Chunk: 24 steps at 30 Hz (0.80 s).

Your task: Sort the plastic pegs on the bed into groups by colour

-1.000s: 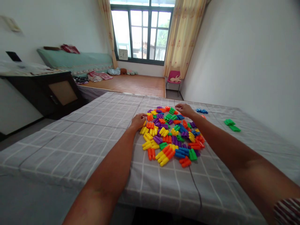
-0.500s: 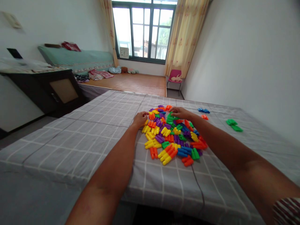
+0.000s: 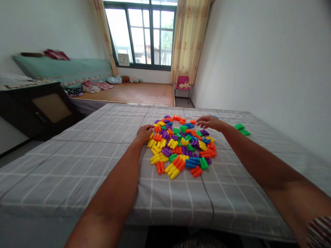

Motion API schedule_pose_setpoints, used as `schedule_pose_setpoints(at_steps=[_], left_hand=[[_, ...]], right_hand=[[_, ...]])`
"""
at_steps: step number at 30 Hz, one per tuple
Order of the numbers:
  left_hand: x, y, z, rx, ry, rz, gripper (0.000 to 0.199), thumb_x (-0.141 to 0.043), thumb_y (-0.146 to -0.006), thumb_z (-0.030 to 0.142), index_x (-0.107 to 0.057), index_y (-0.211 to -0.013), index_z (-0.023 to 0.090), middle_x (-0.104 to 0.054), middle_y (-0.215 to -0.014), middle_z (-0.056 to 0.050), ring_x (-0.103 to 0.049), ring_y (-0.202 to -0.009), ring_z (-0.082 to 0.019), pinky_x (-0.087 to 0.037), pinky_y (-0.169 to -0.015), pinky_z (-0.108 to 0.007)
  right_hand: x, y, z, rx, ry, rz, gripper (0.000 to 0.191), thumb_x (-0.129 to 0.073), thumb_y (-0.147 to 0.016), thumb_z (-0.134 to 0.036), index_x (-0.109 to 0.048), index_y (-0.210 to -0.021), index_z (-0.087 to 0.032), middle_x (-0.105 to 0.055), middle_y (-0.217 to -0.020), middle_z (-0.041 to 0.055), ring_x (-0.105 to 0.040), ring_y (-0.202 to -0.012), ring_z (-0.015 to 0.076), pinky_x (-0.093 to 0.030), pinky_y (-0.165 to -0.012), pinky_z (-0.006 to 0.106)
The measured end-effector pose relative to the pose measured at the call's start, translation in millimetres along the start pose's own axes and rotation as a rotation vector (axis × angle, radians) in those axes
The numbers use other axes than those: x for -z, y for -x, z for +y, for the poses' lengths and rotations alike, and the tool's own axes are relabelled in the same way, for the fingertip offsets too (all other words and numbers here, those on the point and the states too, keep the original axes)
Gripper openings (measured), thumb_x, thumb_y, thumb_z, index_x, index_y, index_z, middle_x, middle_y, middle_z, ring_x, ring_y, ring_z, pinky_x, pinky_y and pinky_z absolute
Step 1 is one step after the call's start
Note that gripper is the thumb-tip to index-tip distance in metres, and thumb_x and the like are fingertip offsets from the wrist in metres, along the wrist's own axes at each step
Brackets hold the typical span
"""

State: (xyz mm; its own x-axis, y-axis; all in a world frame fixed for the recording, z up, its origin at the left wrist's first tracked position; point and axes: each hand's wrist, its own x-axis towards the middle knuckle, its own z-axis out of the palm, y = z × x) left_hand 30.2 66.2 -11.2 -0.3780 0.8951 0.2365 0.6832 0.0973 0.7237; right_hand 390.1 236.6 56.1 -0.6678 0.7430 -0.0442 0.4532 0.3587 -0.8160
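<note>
A pile of plastic pieces in yellow, orange, purple, green and blue lies on the table with a grey checked cloth [image 3: 85, 162]. At the pile's left edge is my left hand [image 3: 144, 133], its fingers bent in by the orange and yellow pieces; what they hold, if anything, is too small to tell. My right hand [image 3: 210, 123] hovers at the far right edge of the pile, fingers apart and nothing in them, beside a small orange piece [image 3: 192, 121]. Near the front of the pile lies a yellow and orange joined block [image 3: 175, 167].
Green pieces [image 3: 242, 129] lie apart on the right, and a blue piece [image 3: 216, 117] shows behind my right hand. Beyond the table are a low bed [image 3: 144, 93], a pink chair [image 3: 183, 83] and a dark cabinet [image 3: 51, 106] at the left.
My right hand has moved right, off the green pieces in the pile, and its fingers have opened. My left hand stays at the left edge. The view has turned slightly to the right.
</note>
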Motion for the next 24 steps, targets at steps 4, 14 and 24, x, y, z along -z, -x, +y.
schedule_pose_setpoints(at_steps=[4,14,24], left_hand=[[0.0,-1,-3,-0.008,-0.001,-0.014,0.042,-0.048,-0.076,0.028,-0.072,-0.106,0.011,-0.070,-0.075,-0.004,-0.053,-0.059,-0.013,-0.038,-0.055,-0.023],[-0.8,-2,-6,0.017,0.022,-0.029,0.045,-0.047,-0.074,0.031,-0.072,-0.106,0.012,-0.066,-0.066,-0.002,-0.049,-0.053,-0.012,-0.032,-0.049,-0.023],[0.2,-1,-4,0.002,-0.023,-0.021,0.044,-0.047,-0.074,0.031,-0.072,-0.105,0.014,-0.066,-0.065,-0.002,-0.051,-0.054,-0.014,-0.034,-0.050,-0.023]], right_hand=[[5,19,14,-0.017,0.090,-0.072,0.046,-0.072,-0.069,-0.051,-0.068,-0.098,-0.015,-0.071,-0.086,0.0069,-0.062,-0.069,0.0146,-0.049,-0.062,0.027],[-3,84,-14,0.157,0.384,-0.211,0.040,-0.058,-0.081,-0.054,-0.070,-0.087,-0.016,-0.067,-0.075,0.0022,-0.058,-0.069,0.0145,-0.043,-0.065,0.026],[-1,110,16,0.130,0.211,-0.400,0.047,-0.069,-0.075,-0.045,-0.066,-0.114,-0.020,-0.067,-0.112,0.0074,-0.063,-0.088,0.0179,-0.049,-0.075,0.028]])
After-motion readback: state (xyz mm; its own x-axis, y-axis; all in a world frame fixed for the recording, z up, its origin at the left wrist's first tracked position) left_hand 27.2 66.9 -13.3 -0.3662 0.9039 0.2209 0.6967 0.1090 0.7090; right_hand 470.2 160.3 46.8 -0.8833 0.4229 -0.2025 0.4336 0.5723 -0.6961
